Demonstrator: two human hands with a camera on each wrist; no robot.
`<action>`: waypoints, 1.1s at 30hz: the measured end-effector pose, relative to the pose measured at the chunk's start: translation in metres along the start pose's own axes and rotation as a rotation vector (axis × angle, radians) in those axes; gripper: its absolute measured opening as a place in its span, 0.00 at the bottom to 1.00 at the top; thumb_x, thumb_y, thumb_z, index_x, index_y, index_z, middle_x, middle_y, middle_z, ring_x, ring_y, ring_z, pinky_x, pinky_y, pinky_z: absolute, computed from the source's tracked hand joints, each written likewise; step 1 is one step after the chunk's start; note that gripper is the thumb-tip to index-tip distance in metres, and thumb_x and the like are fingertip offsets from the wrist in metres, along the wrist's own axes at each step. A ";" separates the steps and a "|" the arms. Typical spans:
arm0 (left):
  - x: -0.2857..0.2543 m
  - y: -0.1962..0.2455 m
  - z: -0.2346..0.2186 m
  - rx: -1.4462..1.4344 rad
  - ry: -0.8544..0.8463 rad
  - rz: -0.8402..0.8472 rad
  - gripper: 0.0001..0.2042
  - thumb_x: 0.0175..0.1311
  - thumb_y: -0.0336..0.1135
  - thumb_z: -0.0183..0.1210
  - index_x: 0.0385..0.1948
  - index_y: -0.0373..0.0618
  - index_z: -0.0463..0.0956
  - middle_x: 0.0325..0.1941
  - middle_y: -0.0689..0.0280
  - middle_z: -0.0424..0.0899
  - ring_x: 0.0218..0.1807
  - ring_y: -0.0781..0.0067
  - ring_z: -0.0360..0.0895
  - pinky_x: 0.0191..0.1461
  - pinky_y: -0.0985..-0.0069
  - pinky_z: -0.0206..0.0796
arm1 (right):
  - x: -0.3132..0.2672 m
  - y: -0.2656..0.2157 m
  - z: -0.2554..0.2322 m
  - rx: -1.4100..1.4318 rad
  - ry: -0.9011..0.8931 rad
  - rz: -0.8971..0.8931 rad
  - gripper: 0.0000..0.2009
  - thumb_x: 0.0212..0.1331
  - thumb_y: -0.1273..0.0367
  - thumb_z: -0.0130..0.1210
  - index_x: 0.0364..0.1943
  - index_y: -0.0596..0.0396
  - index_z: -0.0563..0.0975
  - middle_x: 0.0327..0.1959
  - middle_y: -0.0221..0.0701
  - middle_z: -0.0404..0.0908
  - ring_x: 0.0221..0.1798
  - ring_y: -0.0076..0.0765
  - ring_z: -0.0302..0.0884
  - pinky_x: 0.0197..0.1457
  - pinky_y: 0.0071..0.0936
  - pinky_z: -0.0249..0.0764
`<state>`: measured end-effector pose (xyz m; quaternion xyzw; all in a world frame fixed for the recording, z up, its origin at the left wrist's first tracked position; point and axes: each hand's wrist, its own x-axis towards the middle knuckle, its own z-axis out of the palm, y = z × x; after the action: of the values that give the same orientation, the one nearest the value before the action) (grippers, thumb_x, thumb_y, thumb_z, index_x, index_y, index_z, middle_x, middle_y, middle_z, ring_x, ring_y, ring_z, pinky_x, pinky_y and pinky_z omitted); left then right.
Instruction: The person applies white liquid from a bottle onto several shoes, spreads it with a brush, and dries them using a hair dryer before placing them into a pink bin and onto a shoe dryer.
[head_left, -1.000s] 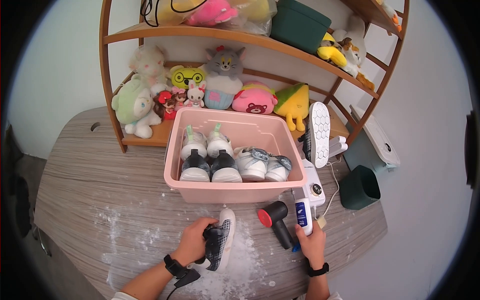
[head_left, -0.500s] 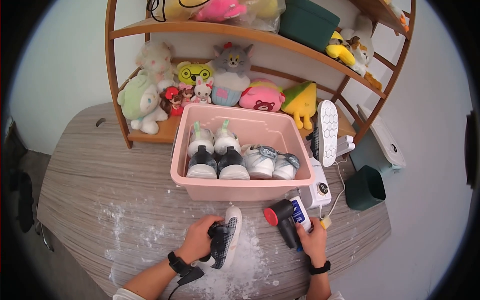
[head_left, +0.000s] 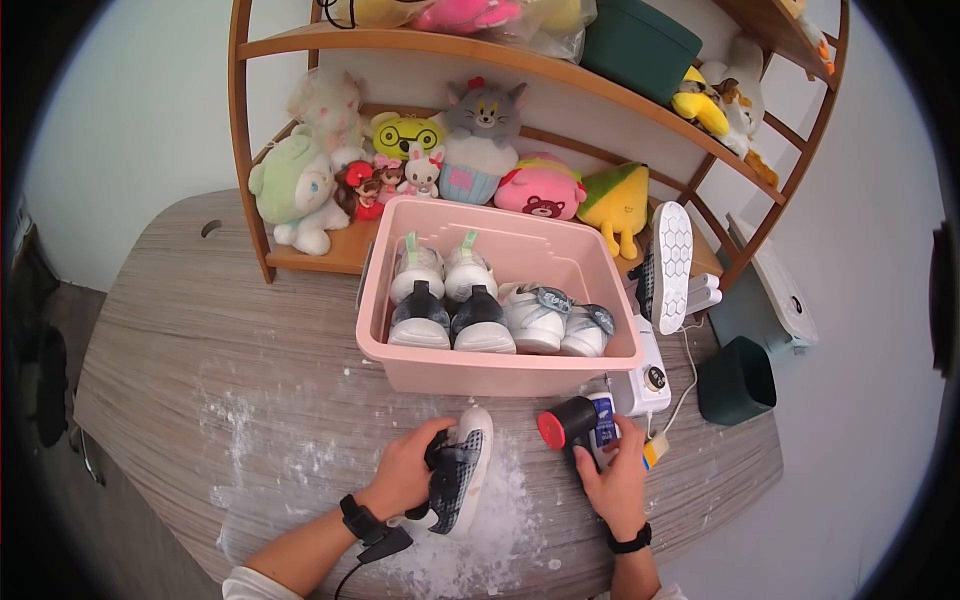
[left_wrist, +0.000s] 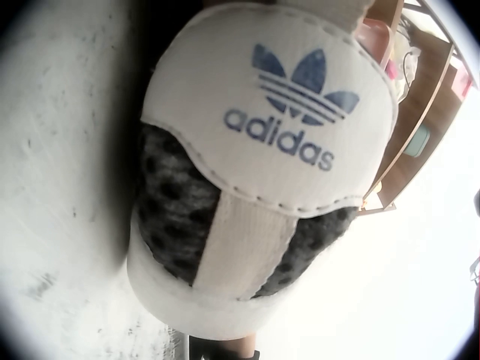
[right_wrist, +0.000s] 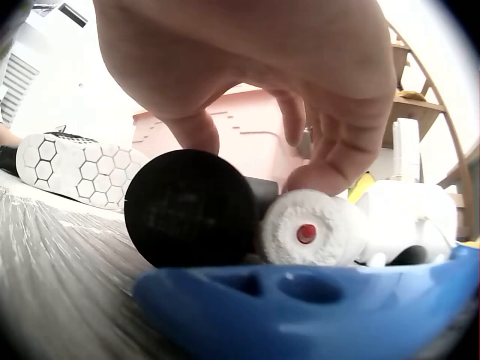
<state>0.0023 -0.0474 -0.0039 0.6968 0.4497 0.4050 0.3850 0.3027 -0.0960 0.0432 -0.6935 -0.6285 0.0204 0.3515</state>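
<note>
My left hand (head_left: 400, 472) grips a black-and-white checked sneaker (head_left: 466, 470) by its upper, over the powdered part of the table. In the left wrist view, the sneaker's white tab (left_wrist: 292, 112) with a blue adidas mark fills much of the picture. On the right, my right hand (head_left: 617, 487) arches with thumb and fingers apart over a black hair dryer (head_left: 570, 420) with a red end. Beside the dryer lies a white bottle (head_left: 605, 415) with a blue label. In the right wrist view, fingertips are at the bottle (right_wrist: 289, 232) and near the dryer's round black end (right_wrist: 187, 210).
A pink bin (head_left: 500, 376) holding several shoes stands behind my hands. Another sneaker (head_left: 673, 268) sits on a white appliance (head_left: 640, 372) at the right, near a dark green bin (head_left: 737, 382). A blue plastic piece (right_wrist: 315, 315) lies close below the right hand. Plush toys line the wooden shelf (head_left: 320, 258).
The right hand has lowered the white bottle beside the hair dryer, loosened its fingers and shifted left over the dryer. The left hand keeps hold of the sneaker. The view has shifted slightly.
</note>
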 end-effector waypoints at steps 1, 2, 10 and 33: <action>0.000 -0.001 0.000 0.001 0.001 0.010 0.26 0.58 0.30 0.69 0.60 0.50 0.74 0.48 0.48 0.86 0.48 0.43 0.85 0.50 0.60 0.78 | 0.002 -0.006 0.002 -0.004 0.003 -0.099 0.36 0.54 0.65 0.73 0.66 0.60 0.68 0.60 0.47 0.73 0.46 0.48 0.78 0.47 0.36 0.79; 0.001 -0.001 0.000 0.003 0.004 0.021 0.26 0.58 0.30 0.69 0.61 0.50 0.74 0.47 0.48 0.86 0.47 0.42 0.85 0.50 0.59 0.78 | 0.003 -0.005 0.004 -0.002 0.003 -0.102 0.36 0.54 0.65 0.73 0.66 0.60 0.68 0.60 0.47 0.73 0.46 0.48 0.78 0.47 0.36 0.79; 0.002 -0.003 -0.001 0.022 -0.013 0.026 0.27 0.58 0.29 0.68 0.61 0.51 0.74 0.46 0.48 0.87 0.46 0.42 0.85 0.49 0.59 0.77 | 0.019 -0.008 0.024 -0.220 -0.243 -0.149 0.45 0.52 0.56 0.74 0.70 0.59 0.63 0.69 0.58 0.64 0.62 0.71 0.74 0.55 0.52 0.81; 0.000 -0.010 0.001 0.069 -0.010 0.043 0.26 0.59 0.31 0.67 0.61 0.53 0.73 0.43 0.50 0.86 0.45 0.43 0.84 0.48 0.57 0.76 | 0.050 -0.062 0.002 1.116 -0.858 0.326 0.42 0.52 0.82 0.70 0.73 0.53 0.61 0.50 0.34 0.76 0.35 0.29 0.80 0.32 0.26 0.77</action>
<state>-0.0001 -0.0443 -0.0133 0.7209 0.4465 0.3942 0.3543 0.2592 -0.0528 0.0939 -0.4266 -0.4956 0.6611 0.3680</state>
